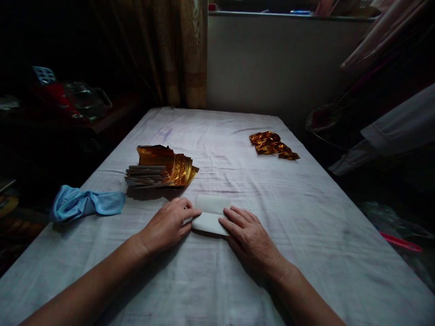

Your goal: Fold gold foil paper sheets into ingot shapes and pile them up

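A small sheet of pale paper lies on the cloth-covered table, creased across its middle with the near part lifted a little. At its left edge my left hand pinches the paper between thumb and fingers. My right hand holds the right edge, fingertips on top and the thumb hidden beneath. Beyond my left hand sits a stack of gold foil paper, its sheets bent over and showing grey backs. Several folded gold foil pieces lie in a cluster at the far right of the table.
A light blue cloth lies near the table's left edge. The white tablecloth is wrinkled. A glass jug stands on a dark side table at left. Behind are a curtain and a wall; garments hang at right.
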Action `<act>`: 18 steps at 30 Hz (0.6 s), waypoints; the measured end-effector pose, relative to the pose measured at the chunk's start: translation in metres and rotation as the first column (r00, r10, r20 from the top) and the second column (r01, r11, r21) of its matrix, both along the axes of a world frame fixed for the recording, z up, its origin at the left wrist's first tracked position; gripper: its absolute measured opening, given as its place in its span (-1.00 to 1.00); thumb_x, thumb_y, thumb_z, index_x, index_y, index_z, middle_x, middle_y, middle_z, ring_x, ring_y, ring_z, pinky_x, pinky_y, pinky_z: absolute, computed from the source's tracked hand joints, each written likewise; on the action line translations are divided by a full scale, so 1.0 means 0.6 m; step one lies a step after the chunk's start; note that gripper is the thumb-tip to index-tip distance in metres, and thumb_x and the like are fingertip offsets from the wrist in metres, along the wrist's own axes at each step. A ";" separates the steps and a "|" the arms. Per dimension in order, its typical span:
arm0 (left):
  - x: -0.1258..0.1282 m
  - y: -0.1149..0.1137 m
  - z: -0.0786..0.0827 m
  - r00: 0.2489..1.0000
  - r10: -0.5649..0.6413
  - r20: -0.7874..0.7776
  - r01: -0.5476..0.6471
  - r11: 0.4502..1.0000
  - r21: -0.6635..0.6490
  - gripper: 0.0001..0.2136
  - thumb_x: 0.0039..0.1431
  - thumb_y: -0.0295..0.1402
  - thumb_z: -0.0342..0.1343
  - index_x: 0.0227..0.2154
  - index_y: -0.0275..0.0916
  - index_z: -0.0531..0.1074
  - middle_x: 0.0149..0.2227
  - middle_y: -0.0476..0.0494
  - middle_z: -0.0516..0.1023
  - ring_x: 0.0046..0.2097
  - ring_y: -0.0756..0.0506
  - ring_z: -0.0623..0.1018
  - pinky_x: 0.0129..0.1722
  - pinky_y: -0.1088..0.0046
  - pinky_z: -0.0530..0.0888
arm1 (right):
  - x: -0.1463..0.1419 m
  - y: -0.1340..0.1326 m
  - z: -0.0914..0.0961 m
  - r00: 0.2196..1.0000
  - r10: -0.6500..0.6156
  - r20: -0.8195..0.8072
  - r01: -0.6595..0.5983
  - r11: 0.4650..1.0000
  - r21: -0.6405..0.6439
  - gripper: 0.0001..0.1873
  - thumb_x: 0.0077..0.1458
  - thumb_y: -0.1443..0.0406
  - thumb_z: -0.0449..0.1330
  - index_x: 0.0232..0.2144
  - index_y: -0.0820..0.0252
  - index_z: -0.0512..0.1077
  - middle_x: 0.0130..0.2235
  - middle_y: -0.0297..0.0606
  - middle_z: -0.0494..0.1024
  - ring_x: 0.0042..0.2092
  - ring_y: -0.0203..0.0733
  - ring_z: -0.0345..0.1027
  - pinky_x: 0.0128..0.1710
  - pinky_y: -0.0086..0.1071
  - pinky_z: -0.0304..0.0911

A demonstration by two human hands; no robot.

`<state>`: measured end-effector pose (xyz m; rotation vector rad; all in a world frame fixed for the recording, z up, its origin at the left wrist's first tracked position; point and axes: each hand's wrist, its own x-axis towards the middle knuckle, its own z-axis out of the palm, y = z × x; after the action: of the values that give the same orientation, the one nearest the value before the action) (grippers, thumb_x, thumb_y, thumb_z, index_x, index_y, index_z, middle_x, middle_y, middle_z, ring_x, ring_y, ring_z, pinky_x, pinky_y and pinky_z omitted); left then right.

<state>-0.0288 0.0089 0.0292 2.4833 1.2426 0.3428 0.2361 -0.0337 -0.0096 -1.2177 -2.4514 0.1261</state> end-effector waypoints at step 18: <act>0.012 -0.028 -0.035 0.968 -0.227 0.110 0.163 0.896 0.413 -0.80 0.41 -0.34 -0.02 -0.19 -0.20 0.53 -0.19 -0.06 0.65 -0.14 -0.12 0.57 -0.13 0.30 0.42 | -0.002 -0.017 0.012 0.996 -0.083 -0.030 0.080 0.993 -0.086 -0.53 0.13 0.16 0.29 0.08 0.17 0.47 0.23 0.01 0.40 0.27 0.15 0.20 0.20 0.07 0.17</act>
<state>-0.0216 -0.0078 0.0081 2.8257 0.9192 0.7925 0.2349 -0.0438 -0.0023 -1.3392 -2.3854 0.2276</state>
